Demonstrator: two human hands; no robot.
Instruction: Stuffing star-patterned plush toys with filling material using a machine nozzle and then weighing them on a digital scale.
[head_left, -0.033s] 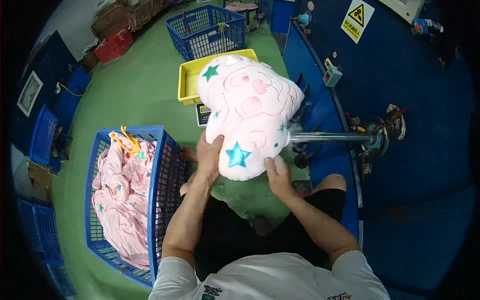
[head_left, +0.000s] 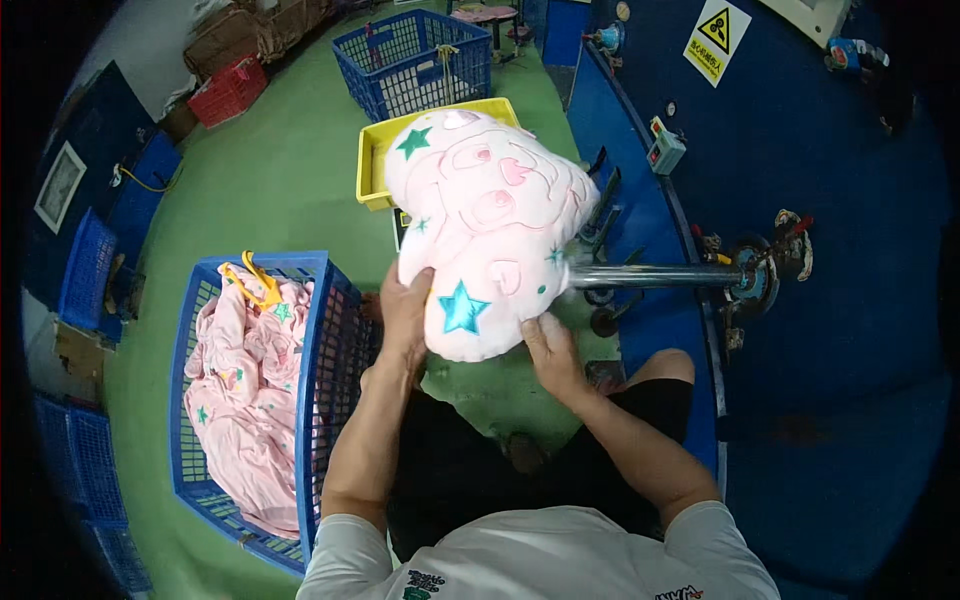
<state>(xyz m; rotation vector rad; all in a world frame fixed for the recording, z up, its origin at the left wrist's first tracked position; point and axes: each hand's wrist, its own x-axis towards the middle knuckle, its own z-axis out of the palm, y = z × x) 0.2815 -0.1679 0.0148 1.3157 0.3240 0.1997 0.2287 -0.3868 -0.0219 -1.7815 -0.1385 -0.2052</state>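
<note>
A puffed-out pale pink plush toy (head_left: 490, 230) with stitched face lines and green and blue stars is held up before me. A shiny metal tube (head_left: 655, 277) reaches from the blue machine into the toy's right side; where it enters is hidden by the fabric. On the toy's lower left edge, my left hand (head_left: 405, 308) is closed, thumb on the front. My right hand (head_left: 550, 350) pinches the lower right edge below the tube, thumb on top. The fingers of both hands behind the toy are hidden.
At my left stands a blue basket (head_left: 312, 400) of limp pink plush skins (head_left: 245, 400) with yellow-handled scissors (head_left: 262, 285) on top. Beyond the toy are a yellow tub (head_left: 375, 165) and a blue crate (head_left: 410, 75). The blue machine (head_left: 820, 350) fills the right side.
The plush toy has shifted slightly left along the tube, and both my hands have moved left with it, keeping their grip.
</note>
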